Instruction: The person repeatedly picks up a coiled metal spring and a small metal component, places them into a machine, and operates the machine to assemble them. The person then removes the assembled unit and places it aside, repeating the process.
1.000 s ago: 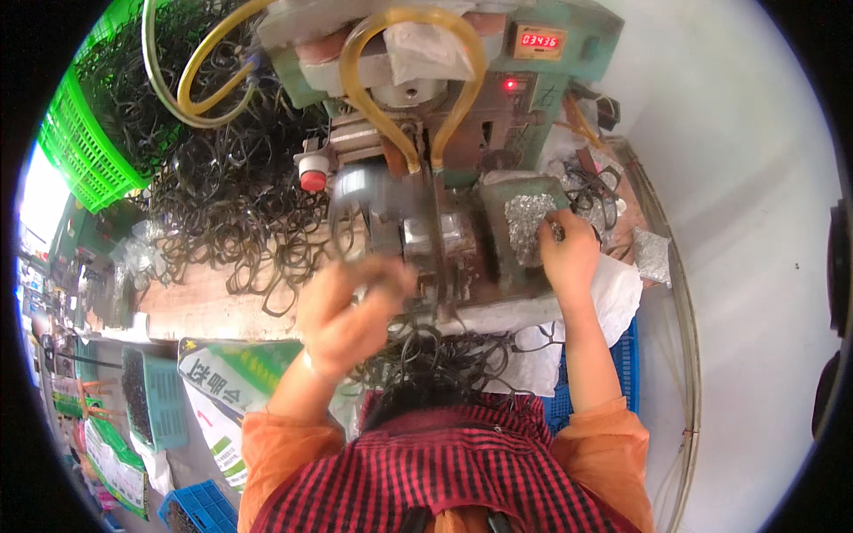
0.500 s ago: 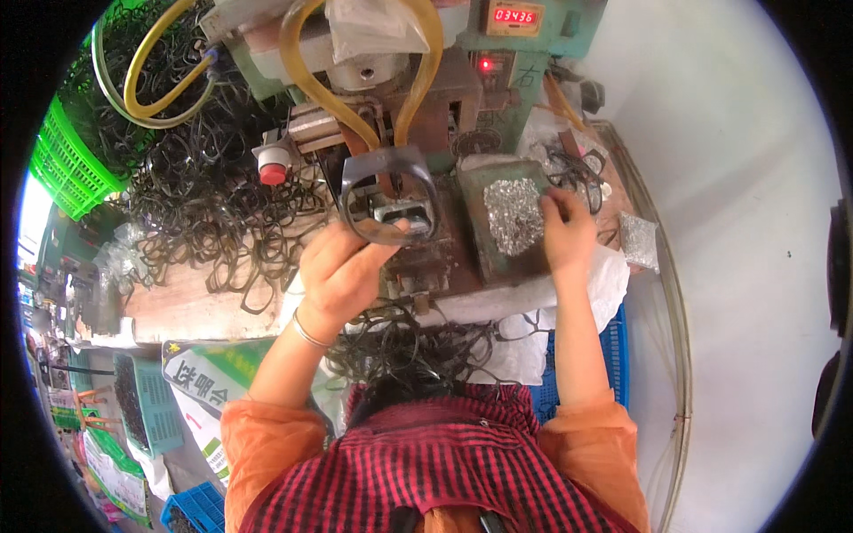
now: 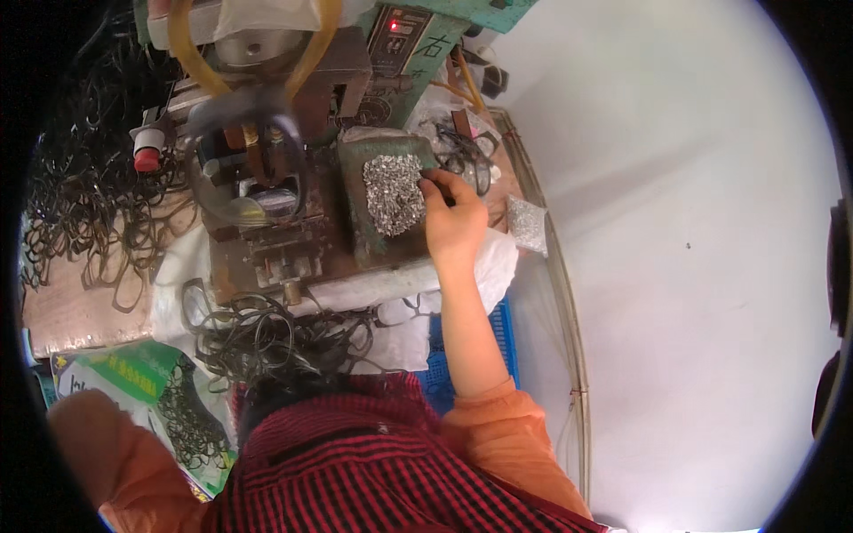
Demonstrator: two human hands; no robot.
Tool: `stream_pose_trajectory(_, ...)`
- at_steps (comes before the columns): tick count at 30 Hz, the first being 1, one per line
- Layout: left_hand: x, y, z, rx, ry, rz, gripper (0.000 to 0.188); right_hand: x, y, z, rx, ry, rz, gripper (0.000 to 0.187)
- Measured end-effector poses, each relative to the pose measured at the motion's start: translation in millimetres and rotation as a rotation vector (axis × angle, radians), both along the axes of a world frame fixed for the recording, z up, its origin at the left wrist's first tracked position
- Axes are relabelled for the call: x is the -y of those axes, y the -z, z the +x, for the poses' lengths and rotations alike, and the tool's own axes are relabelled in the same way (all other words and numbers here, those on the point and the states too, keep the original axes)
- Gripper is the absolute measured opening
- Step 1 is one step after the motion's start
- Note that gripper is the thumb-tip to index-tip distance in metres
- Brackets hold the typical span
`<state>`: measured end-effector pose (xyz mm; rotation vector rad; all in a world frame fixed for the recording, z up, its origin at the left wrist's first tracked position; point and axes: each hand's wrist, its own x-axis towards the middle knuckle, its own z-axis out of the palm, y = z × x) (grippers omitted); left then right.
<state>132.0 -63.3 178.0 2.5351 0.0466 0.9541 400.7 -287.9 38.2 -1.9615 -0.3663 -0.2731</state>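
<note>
My right hand [image 3: 456, 211] is over the right edge of a pile of small silver metal pieces [image 3: 391, 195] in a shallow greenish tray [image 3: 360, 240]. Its thumb and fingers are pinched together; whatever is between them is too small to make out. My left arm [image 3: 133, 466] is blurred at the lower left, and the left hand cannot be seen. Left of the tray stands a press-like machine [image 3: 333, 75] with two yellow hoses. A dark ring-shaped frame [image 3: 298, 160], blurred, shows in front of its working head.
Dark eyeglass-frame parts [image 3: 80, 195] are heaped left of the machine, with another tangle [image 3: 267, 333] at the table's front edge. A red push button [image 3: 147, 160] sits left of the head. A bag of small pieces [image 3: 527, 224] lies beside the white wall [image 3: 675, 266].
The view has swung right, so the machine and tray sit further left. My left hand has left the ring-shaped frame and gone out of sight. The right hand stays at the metal pieces.
</note>
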Motion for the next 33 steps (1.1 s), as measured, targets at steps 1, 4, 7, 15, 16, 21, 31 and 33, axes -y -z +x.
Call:
stream_pose_trajectory(1,2,2,-5,-0.011,-0.007,-0.012,0.017,-1,-1,-2,0.007,-0.011,0.003,0.019)
stream_pose_trajectory(4,-2,-2,-19,-0.032,-0.046,-0.012,0.016,-15,2,-4,0.029,-0.044,0.071,0.02)
stream_pose_trajectory(7,-12,0,-26,-0.001,-0.105,-0.034,0.014,-12,13,0,-0.003,-0.044,0.067,0.017)
stream_pose_trajectory(15,-112,48,6,0.399,-0.533,-0.219,0.01,35,30,-20,0.122,0.042,0.106,0.017)
stream_pose_trajectory(16,-125,64,13,0.331,-0.549,-0.189,0.01,31,24,-31,0.052,0.037,0.133,0.019)
stream_pose_trajectory(21,-153,137,80,-0.174,-0.721,0.225,0.007,18,-11,-68,-0.049,-0.145,0.134,0.022)
stream_pose_trajectory(31,-184,164,105,-0.44,-0.521,0.251,0.009,-94,-28,-68,-0.182,-0.465,0.558,0.042)
stream_pose_trajectory(33,-188,160,103,-0.473,-0.533,0.229,0.011,-97,-35,-70,-0.309,-0.509,0.636,0.044)
